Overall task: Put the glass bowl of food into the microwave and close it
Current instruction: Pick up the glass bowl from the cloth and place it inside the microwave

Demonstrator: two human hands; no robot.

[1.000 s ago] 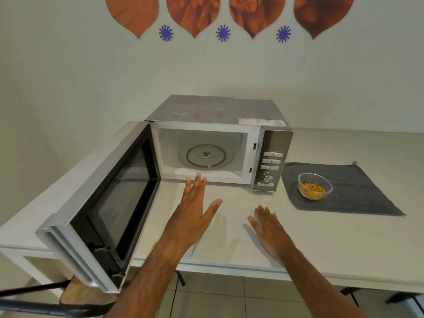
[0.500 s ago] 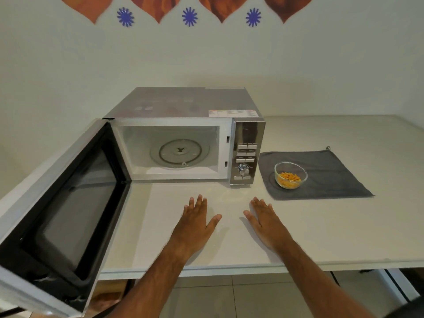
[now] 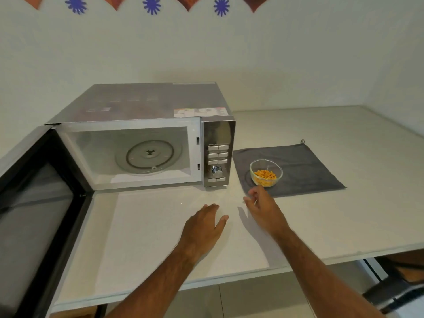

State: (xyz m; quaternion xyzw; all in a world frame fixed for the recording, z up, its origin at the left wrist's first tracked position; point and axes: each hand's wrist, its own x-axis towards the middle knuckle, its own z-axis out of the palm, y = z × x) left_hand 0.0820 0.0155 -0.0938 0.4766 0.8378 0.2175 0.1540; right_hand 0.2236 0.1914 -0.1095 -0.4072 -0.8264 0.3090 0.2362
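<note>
The glass bowl (image 3: 266,172) of orange food sits on a grey cloth (image 3: 298,166) at about three o'clock from the microwave (image 3: 146,125), just beside its control panel (image 3: 218,154), untouched; that placed, the rest runs from largest to smallest. The pale table (image 3: 332,216) carries everything, its near edge running along six o'clock; the microwave stands on it toward ten o'clock of the scene, cavity exposed; its door (image 3: 39,207) is swung fully open toward eight o'clock, dark window facing up and right; inside, the round glass turntable (image 3: 149,157) lies flat and bare. The cloth lies flat at three o'clock of the microwave, one corner touching the oven's front foot area; the bowl stands upright on the cloth's left part. The right hand (image 3: 263,210) hovers at six o'clock of the bowl, fingers loosely spread and curled, holding nothing, its fingertips (image 3: 253,191) near the cloth's front edge and close to the bowl, though I cannot tell whether they touch; the left hand (image 3: 204,228) is at nine o'clock of the right one, palm down over the tabletop, fingers spread, empty, a gap between the two hands.
</note>
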